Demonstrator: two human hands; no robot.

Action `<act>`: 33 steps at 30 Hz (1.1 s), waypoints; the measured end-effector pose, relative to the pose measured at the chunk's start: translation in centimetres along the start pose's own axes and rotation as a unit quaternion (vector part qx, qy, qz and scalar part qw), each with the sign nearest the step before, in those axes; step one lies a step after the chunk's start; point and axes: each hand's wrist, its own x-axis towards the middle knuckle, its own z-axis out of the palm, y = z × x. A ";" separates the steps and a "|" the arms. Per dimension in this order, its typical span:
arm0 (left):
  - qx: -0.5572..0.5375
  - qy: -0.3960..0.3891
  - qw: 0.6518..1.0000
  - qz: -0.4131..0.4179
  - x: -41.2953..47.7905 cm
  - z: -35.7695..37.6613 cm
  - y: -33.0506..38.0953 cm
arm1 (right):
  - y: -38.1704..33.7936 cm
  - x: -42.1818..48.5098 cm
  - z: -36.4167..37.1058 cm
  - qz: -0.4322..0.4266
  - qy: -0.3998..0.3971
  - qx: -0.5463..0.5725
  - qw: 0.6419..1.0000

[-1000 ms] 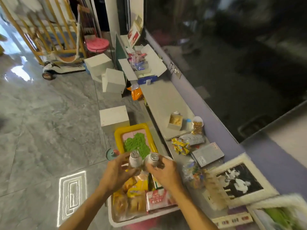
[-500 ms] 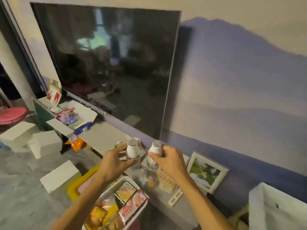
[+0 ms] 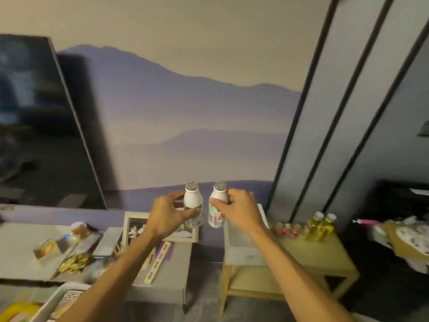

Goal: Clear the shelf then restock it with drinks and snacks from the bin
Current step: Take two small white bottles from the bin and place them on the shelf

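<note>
- Bin (image 3: pixel 53 300): white, bottom-left corner, only partly in frame. It holds snack packets, including a yellow packet (image 3: pixel 18 310).
- Dark screen (image 3: pixel 34 124): leans against the mural wall at far left, above the ledge.
- Grey ledge (image 3: pixel 167 275): low and along the wall. It carries a small open box (image 3: pixel 45 249), yellow wrappers (image 3: pixel 72 263), a long printed strip (image 3: pixel 159 261) and a framed picture (image 3: pixel 133 228) propped against the wall. The items are blurred.
- Left hand (image 3: pixel 166 217): fingers and thumb curled round the left bottle (image 3: pixel 190 201), which is white with a foil cap, near upright and held in the air above the ledge's right end.
- Right hand (image 3: pixel 240 210): fingers curled round the right bottle (image 3: pixel 215 217), a white one with a red-and-green label and its top tipped slightly right. It is just beside the left bottle and not touching it, over the gap between ledge and stand.
- Wooden stand (image 3: pixel 325 252): pale, right of the ledge. A white box (image 3: pixel 246 249) sits on its left part, with small red-topped bottles (image 3: pixel 286 228) and yellow drinks (image 3: pixel 321 227) at the back edge.
- Far right: papers (image 3: pixel 408 240) on a dark surface, indistinct.
</note>
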 end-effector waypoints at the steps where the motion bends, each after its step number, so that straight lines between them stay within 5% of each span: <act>1: -0.008 -0.011 1.000 0.005 0.0 2.5 1.6 | 1.6 -0.8 -2.5 0.012 0.013 -0.003 1.000; 15: -0.063 -0.135 0.989 0.025 1.0 29.8 15.7 | 23.1 -7.5 -24.8 0.124 0.107 -0.027 0.986; 33: -0.070 -0.210 0.973 -0.071 12.3 58.2 9.9 | 50.5 1.5 -27.1 0.250 0.092 -0.032 0.963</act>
